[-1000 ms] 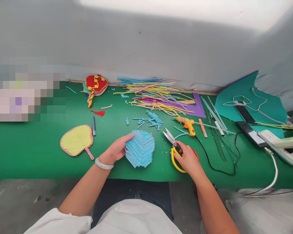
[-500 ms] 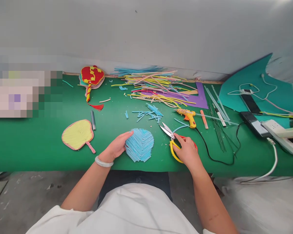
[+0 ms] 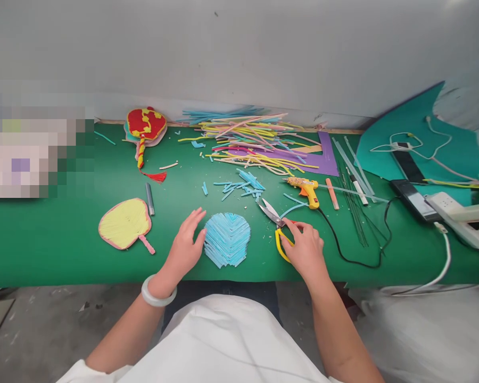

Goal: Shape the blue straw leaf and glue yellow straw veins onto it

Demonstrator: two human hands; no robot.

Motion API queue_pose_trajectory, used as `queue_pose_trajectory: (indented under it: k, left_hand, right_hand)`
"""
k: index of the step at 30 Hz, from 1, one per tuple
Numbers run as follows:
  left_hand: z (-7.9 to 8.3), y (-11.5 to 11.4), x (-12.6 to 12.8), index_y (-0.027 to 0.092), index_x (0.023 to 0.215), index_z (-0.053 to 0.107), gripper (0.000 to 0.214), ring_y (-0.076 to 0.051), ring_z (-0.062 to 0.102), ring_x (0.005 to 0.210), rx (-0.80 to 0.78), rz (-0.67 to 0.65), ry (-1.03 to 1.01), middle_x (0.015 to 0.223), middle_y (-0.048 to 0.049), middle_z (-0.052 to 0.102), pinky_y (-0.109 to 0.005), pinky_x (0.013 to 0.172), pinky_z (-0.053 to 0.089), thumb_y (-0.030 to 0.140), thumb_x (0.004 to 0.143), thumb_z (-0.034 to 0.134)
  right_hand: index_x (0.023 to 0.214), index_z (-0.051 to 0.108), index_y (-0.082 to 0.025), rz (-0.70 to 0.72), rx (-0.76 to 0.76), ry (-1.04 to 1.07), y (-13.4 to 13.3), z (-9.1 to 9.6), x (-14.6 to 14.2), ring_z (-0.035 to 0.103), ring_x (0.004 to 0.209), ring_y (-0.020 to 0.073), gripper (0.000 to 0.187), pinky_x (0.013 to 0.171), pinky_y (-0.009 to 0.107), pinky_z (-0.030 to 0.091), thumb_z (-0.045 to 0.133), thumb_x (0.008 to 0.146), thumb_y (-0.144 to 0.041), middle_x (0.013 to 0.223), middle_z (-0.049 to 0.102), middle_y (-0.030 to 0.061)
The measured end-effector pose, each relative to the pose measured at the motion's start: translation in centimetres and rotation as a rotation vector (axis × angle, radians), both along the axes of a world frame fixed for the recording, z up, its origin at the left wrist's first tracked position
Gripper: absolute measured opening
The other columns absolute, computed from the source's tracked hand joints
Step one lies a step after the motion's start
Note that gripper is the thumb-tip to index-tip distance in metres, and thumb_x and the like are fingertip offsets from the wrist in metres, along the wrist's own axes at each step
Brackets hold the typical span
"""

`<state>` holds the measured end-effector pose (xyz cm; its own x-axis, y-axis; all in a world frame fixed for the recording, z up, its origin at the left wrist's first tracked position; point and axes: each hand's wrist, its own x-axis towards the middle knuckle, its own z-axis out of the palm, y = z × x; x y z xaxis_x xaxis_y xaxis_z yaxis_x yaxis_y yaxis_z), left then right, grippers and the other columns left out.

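A rounded panel of blue pipe-cleaner strips point(image 3: 227, 240), laid in a herringbone pattern, lies flat near the front of the table. Just to its left is my left hand point(image 3: 186, 247), fingers stretched and thumb apart, holding nothing; whether the thumb tip brushes the panel's edge I cannot tell. My right hand point(image 3: 306, 249) is closed over the handles of the scissors point(image 3: 270, 213), which have one yellow and one red grip. Their blades are slightly parted and point up and left. Short blue offcuts point(image 3: 243, 186) are scattered beyond the panel.
A yellow fan shape with pink edging point(image 3: 125, 223) lies left, near a grey marker point(image 3: 149, 199). Behind are a red tasselled fan point(image 3: 146, 125) and piled pipe cleaners point(image 3: 247, 133). A glue gun point(image 3: 309, 191), its black cord, wires and a power strip point(image 3: 459, 218) occupy the right.
My left hand has let go of the blue panel and drawn slightly left, its fingers spreading. My right hand stays at the scissors, with its fingers shifted a little over the handles.
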<state>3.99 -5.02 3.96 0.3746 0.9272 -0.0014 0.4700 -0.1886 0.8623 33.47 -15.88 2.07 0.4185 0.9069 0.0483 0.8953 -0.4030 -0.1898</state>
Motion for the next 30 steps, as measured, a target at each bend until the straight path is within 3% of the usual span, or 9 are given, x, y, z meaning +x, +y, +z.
queue_pose_trajectory:
  k: [2,4,6,9,17,30]
  left_hand:
    - [-0.3,-0.7,-0.2,0.027,0.145,0.042,0.047,-0.024,0.022,0.149,0.205,-0.132,0.150,0.157,-0.0060,0.035,-0.049,0.121,0.018,0.032,0.098,0.042]
    - [-0.8,-1.3,0.1,0.024,0.152,0.029,0.053,-0.026,0.015,0.150,0.358,-0.273,0.319,0.160,-0.0084,0.028,-0.055,0.120,0.017,0.031,0.100,0.038]
    - [-1.4,-1.6,0.7,0.020,0.155,0.019,0.057,-0.027,0.011,0.151,0.458,-0.372,0.474,0.161,-0.0106,0.023,-0.057,0.120,0.016,0.032,0.101,0.035]
    - [-2.2,-1.7,1.8,0.015,0.156,0.016,0.059,-0.028,0.013,0.150,0.544,-0.431,0.621,0.161,-0.0117,0.024,-0.057,0.119,0.017,0.035,0.102,0.032]
    - [-3.5,-1.3,2.6,0.014,0.154,0.025,0.057,-0.029,0.020,0.149,0.599,-0.469,0.711,0.161,-0.0112,0.025,-0.058,0.119,0.017,0.035,0.101,0.033]
    - [-3.9,-1.1,2.7,0.016,0.154,0.024,0.057,-0.029,0.016,0.150,0.543,-0.473,0.655,0.161,-0.0117,0.023,-0.059,0.119,0.016,0.036,0.101,0.033]
  right_hand:
    - [0.137,0.052,-0.025,0.013,0.101,-0.035,0.0,0.4,-1.3,0.048,0.122,0.0337,0.043,0.096,0.052,0.041,0.046,0.095,-0.033,0.133,0.053,0.0153]
    - [0.148,0.038,-0.018,0.104,0.186,-0.044,0.2,0.7,-3.4,0.036,0.138,0.0331,0.053,0.108,0.055,0.032,0.040,0.099,-0.040,0.148,0.043,0.0173]
    - [0.154,0.023,-0.013,0.263,0.172,-0.033,0.7,0.6,-5.9,0.024,0.146,0.0291,0.062,0.116,0.054,0.021,0.034,0.101,-0.044,0.156,0.034,0.0166]
    - [0.155,0.020,-0.010,0.429,0.093,0.001,1.8,0.0,-8.9,0.019,0.149,0.0259,0.065,0.119,0.052,0.015,0.027,0.102,-0.048,0.160,0.026,0.0138]
    - [0.153,0.026,-0.008,0.507,-0.048,0.015,3.5,-2.0,-10.2,0.019,0.149,0.0275,0.071,0.119,0.055,0.012,0.026,0.100,-0.056,0.160,0.020,0.0135]
    - [0.155,0.021,-0.010,0.535,-0.076,0.032,3.6,-2.4,-9.7,0.016,0.150,0.0263,0.077,0.120,0.055,0.011,0.025,0.098,-0.062,0.161,0.018,0.0115]
